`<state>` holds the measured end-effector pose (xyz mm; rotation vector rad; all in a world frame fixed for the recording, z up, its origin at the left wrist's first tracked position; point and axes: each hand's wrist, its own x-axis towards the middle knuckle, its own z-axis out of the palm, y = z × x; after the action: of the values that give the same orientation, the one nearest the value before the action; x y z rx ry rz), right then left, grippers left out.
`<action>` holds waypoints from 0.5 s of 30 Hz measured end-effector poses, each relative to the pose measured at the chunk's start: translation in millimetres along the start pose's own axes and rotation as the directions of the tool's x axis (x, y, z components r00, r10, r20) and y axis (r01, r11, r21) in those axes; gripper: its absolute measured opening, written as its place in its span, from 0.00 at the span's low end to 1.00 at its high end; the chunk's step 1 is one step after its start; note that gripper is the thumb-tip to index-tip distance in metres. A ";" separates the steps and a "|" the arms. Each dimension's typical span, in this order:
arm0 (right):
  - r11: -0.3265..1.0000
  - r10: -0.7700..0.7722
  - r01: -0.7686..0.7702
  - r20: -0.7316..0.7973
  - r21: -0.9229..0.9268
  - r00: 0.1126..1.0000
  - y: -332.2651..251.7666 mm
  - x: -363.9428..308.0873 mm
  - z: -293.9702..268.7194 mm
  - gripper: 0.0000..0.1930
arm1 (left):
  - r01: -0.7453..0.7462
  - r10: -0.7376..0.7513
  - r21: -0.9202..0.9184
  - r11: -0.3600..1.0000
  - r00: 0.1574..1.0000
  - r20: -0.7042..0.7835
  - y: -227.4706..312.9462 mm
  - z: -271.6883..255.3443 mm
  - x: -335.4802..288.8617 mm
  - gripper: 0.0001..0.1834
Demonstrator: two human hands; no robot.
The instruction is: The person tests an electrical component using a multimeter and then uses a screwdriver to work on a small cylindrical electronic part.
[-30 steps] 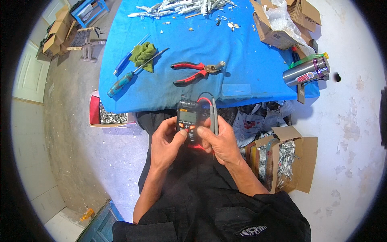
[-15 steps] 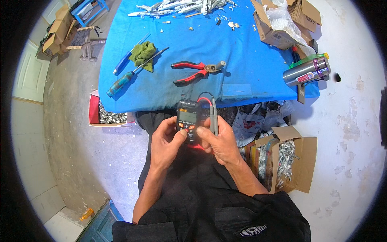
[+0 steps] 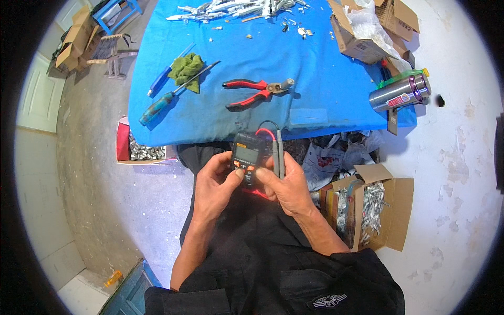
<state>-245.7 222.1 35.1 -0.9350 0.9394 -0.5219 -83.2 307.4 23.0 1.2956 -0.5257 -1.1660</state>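
Both hands cradle a meter (image 3: 247,160) over the lap, just short of the tabletop (image 3: 325,105) edge. Left hand (image 3: 214,185) and right hand (image 3: 286,186) wrap it, thumbs pressed on its buttons; right fingers (image 3: 270,176) also pinch two grey probes (image 3: 278,157). Risk, as I judge it — probes slipping loose while thumbs work, or a wrong button pressed. Meter: dark body, orange trim, pale screen — red lead looping above.

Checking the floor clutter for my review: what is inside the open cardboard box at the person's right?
The open cardboard box holds a heap of small silvery metal pieces. Its flaps and the heap hide the bottom, so anything underneath cannot be seen.
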 end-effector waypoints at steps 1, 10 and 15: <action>1.000 -0.001 0.001 0.000 0.000 1.000 0.0 0.2 0.5 0.14 | 0.000 0.000 -0.010 1.000 1.000 0.000 0.7 0.1 -0.1 0.20; 0.999 -0.030 0.030 -0.003 -0.022 1.000 -3.6 2.7 1.5 0.14 | -0.007 0.007 -0.032 0.999 1.000 -0.014 1.3 2.8 -1.4 0.20; 1.000 -0.013 0.013 -0.005 0.003 1.000 -6.0 3.2 2.4 0.15 | -0.026 0.026 -0.036 0.999 1.000 0.001 -1.9 0.8 1.0 0.21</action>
<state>-242.0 217.7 39.4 -0.9382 0.9371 -0.5367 -84.2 306.5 21.3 1.2538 -0.5191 -1.1504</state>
